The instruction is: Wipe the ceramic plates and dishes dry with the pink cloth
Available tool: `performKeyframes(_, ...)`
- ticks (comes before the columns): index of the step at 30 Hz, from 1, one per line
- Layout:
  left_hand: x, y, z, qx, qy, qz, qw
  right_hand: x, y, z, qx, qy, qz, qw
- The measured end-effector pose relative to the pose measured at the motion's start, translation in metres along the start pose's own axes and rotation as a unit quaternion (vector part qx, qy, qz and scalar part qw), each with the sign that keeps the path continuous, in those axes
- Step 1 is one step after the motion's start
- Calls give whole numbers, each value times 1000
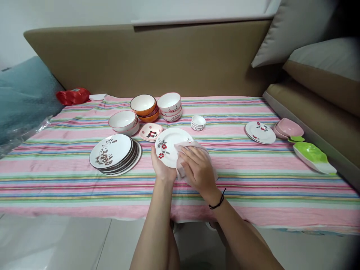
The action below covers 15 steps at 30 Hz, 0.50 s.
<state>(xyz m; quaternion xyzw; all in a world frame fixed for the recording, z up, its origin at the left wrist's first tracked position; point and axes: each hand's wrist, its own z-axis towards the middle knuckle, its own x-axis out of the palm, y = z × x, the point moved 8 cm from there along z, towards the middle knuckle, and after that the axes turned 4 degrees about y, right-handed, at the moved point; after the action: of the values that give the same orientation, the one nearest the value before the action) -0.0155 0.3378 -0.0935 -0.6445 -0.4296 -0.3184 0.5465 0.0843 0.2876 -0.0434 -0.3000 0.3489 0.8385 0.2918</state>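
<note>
My left hand (163,168) supports a white plate (176,138) with red flowers and grey leaves from below, at its near left rim. The plate is held over the striped cloth and tilts a little towards me. My right hand (198,165) presses a pale wiping cloth (180,171) against the plate's right side, which the cloth partly covers. A black cord bracelet (218,200) is on my right wrist. Just left of the plate are a square pink-rimmed dish (150,131) with a cartoon picture and a stack of brown-flowered plates (112,152).
Stacked orange bowls (146,105), flowered bowls (170,107) and pink-rimmed bowls (123,122) stand behind, beside small white dishes (198,122). To the right lie flowered plates (260,133), pink bowls (289,128) and a green dish (312,157). A red bundle (73,96) sits far left.
</note>
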Motion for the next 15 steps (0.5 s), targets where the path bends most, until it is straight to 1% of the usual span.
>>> performKeyframes(3, 2, -1, -3, 8, 0, 10, 1000, -1, -3, 1, 12, 2, -22, 1000)
performKeyframes(5, 6, 0, -5, 6, 12, 23, 1000, -1, -5, 2, 16, 7, -27, 999)
performKeyframes(11, 17, 18, -13, -56, 72, 69, 993, 0, -5, 3, 28, 17, -10, 999)
performKeyframes(13, 15, 23, -14, -65, 66, 80, 992, 2, -1, 2, 21, 20, 2, 1000)
performKeyframes(15, 12, 25, -14, -68, 46, 79, 993, 4, 4, 2, 4, 26, 19, 999)
